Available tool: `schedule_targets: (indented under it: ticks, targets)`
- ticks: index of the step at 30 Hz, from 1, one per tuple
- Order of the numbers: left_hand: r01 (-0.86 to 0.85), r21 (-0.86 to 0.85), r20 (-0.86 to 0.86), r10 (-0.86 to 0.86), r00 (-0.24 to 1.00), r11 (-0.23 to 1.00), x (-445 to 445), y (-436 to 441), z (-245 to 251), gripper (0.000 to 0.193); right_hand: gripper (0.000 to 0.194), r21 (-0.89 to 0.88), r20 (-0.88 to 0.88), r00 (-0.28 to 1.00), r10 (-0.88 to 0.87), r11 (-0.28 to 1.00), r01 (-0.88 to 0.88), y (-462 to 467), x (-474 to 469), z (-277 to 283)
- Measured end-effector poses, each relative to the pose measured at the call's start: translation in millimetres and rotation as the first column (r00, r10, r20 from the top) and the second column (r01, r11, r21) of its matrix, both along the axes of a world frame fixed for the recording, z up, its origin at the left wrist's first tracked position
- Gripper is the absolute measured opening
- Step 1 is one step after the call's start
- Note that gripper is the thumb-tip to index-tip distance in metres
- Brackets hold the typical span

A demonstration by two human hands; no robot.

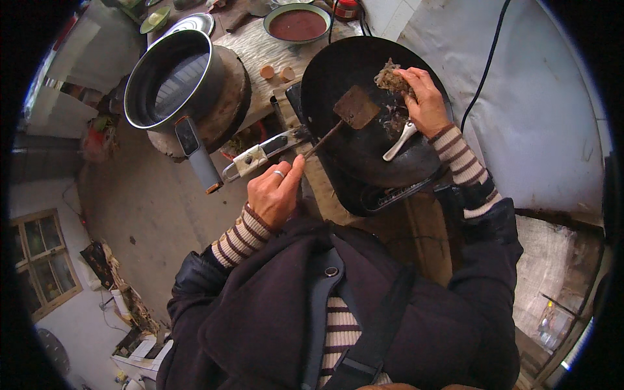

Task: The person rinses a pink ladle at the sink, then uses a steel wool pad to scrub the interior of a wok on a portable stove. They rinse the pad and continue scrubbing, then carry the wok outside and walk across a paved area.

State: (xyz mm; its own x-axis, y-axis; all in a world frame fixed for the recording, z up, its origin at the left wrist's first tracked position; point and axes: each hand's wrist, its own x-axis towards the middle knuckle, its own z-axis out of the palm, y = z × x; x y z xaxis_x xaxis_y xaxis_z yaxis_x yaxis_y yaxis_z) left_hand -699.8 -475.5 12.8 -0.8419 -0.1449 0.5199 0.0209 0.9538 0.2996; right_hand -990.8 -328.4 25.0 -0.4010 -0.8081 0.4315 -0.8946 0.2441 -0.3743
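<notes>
My left hand [273,197] grips the thin handle of a metal spatula. Its worn, rust-brown blade [356,107] lies inside a black wok [331,63]. Over the right part of the wok, my right hand [423,100] holds a clump of brownish stringy material [389,78] in its fingers; what it is cannot be made out. Below that hand, small stringy shreds [395,119] lie in the wok. A pale metal spoon handle [399,144] rests there too, its other end hidden among the shreds and my hand. The wok stands on a black cooker [358,197].
At left, a saucepan [175,83] sits on a thick round block [234,92], its grey handle [199,156] jutting towards me. Two eggshell pieces [277,73] lie behind the cooker. Beyond is a bowl of reddish-brown liquid [298,25]. A black cable [480,92] hangs at right.
</notes>
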Motion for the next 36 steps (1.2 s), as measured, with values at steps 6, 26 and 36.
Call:
schedule_targets:
  ticks: [6,26,36]
  targets:
    - [0.022,-0.011,0.031,-0.021,0.999,1.000,-10.2,4.6,3.0,0.036,0.050,0.222,-0.068,0.985,0.160,0.965,-0.141,-7.0,45.4,-0.2]
    - [-0.021,0.112,-0.012,0.023,1.000,0.994,-8.3,0.3,2.5,0.032,0.046,0.227,-0.105,0.993,-0.048,0.971,0.071,0.3,-10.5,-10.6]
    - [-0.026,0.033,0.307,0.015,0.951,0.999,-27.8,-0.9,28.7,0.023,0.050,0.619,-0.039,0.999,0.005,0.785,0.020,-24.4,-15.4,-49.5]
